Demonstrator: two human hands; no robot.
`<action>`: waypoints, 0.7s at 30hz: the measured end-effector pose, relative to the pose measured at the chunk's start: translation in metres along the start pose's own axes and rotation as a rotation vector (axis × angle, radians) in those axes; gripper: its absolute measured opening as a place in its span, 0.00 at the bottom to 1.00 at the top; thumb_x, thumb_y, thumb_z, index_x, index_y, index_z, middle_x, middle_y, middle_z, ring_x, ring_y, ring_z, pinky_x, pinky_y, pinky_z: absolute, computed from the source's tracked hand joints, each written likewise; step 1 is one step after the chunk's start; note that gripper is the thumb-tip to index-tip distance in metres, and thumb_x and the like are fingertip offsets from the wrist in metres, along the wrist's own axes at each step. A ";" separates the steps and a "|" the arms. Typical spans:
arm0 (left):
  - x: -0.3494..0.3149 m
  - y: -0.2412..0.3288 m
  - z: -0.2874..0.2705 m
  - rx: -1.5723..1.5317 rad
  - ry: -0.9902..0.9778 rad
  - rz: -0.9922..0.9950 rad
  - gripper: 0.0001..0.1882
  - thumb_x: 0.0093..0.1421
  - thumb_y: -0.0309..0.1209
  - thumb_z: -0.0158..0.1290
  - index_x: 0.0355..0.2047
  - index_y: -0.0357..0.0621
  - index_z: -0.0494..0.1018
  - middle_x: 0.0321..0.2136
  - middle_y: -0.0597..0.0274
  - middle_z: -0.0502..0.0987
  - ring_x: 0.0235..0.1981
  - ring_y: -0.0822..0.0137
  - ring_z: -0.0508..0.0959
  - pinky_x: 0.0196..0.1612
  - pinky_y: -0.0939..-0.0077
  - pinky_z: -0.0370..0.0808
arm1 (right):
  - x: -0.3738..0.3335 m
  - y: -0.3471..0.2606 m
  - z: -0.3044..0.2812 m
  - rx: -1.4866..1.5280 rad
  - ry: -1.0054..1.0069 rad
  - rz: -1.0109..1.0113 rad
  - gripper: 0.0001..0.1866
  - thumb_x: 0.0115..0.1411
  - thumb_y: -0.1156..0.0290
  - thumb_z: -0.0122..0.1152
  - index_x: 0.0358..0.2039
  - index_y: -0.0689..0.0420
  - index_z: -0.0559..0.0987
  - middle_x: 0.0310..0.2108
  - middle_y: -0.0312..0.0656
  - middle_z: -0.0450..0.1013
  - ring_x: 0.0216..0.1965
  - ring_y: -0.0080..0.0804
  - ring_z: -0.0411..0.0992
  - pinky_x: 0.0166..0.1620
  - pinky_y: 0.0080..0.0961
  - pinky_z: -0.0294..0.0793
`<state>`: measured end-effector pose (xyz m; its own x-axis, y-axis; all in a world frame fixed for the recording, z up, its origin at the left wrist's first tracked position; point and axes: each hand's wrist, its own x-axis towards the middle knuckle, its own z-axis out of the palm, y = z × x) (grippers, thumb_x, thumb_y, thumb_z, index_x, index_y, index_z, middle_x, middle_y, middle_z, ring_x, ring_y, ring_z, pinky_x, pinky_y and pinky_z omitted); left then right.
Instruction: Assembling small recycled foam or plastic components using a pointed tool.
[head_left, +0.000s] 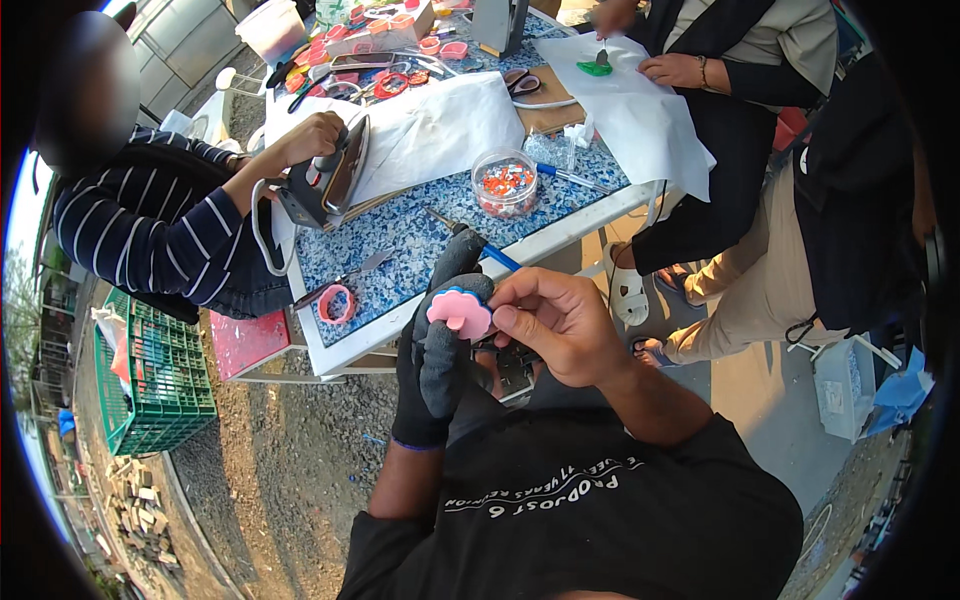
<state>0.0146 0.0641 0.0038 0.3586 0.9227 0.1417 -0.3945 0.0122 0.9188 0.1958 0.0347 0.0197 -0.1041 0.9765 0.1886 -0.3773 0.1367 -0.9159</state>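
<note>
My left hand (437, 352), in a dark grey glove, holds a pink scalloped piece (458, 312) with a blue layer along its upper edge. A small pink tab stands near the lower middle of the piece. My bare right hand (560, 325) pinches the right edge of the piece between thumb and fingers. Just above, a pen-like tool with a blue handle (499, 257) and a thin metal tip crosses behind a gloved fingertip; its handle end is near my right knuckles. A pink ring (337, 304) lies on the table corner to the left.
On the blue-speckled table (400, 283) stands a clear round tub (504, 183) of orange and white bits. A person at left grips a clothes iron (330, 180) beside white sheets (440, 130). Another person works over a green piece (595, 67). A green crate (155, 375) stands lower left.
</note>
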 end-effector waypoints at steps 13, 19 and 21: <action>0.009 0.007 0.000 0.290 0.041 0.068 0.25 0.71 0.41 0.47 0.58 0.32 0.73 0.54 0.49 0.78 0.56 0.61 0.76 0.60 0.66 0.70 | 0.000 0.006 -0.005 -0.157 0.163 -0.072 0.09 0.67 0.75 0.64 0.44 0.67 0.79 0.37 0.39 0.80 0.37 0.18 0.78 0.43 0.18 0.79; 0.006 0.021 0.005 0.504 0.104 -0.040 0.17 0.70 0.35 0.50 0.49 0.32 0.78 0.42 0.54 0.83 0.43 0.65 0.81 0.49 0.69 0.76 | -0.004 0.008 -0.007 -0.107 0.116 -0.007 0.11 0.68 0.75 0.63 0.46 0.69 0.79 0.38 0.41 0.81 0.39 0.21 0.79 0.45 0.20 0.80; 0.007 0.017 0.005 0.521 0.121 -0.024 0.16 0.70 0.34 0.51 0.47 0.32 0.79 0.40 0.54 0.83 0.41 0.67 0.81 0.47 0.70 0.76 | -0.005 0.004 -0.008 -0.122 0.091 0.030 0.12 0.68 0.75 0.62 0.48 0.69 0.79 0.39 0.42 0.81 0.40 0.22 0.80 0.46 0.21 0.81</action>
<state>0.0144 0.0684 0.0224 0.2501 0.9627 0.1035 0.0954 -0.1309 0.9868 0.2026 0.0314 0.0118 -0.0274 0.9908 0.1327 -0.2598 0.1211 -0.9580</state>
